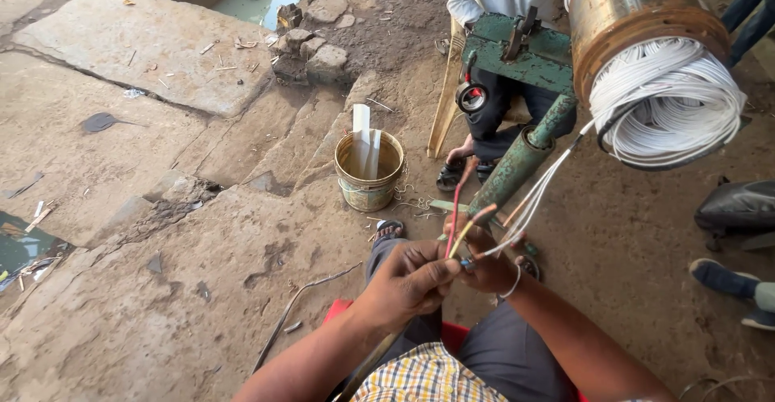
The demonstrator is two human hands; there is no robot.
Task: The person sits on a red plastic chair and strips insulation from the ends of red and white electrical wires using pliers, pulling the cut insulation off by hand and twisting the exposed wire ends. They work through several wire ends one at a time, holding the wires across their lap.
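Windings of white insulated wire (666,103) are bulging from the end of a large rusty steel motor cylinder (638,6), which is resting on a green-painted metal stand (517,164); that cylinder is probably far too heavy to shift by hand. Thin white lead wires (533,200) are running down from the coil to the hands. They are likely light, springy and easily kinked, best gripped near their bared ends. Left hand (408,281) is pinching thin red and yellow wire ends (457,228) between thumb and fingertips. Right hand (492,265) is curling closed around the same bundle, just beside it.
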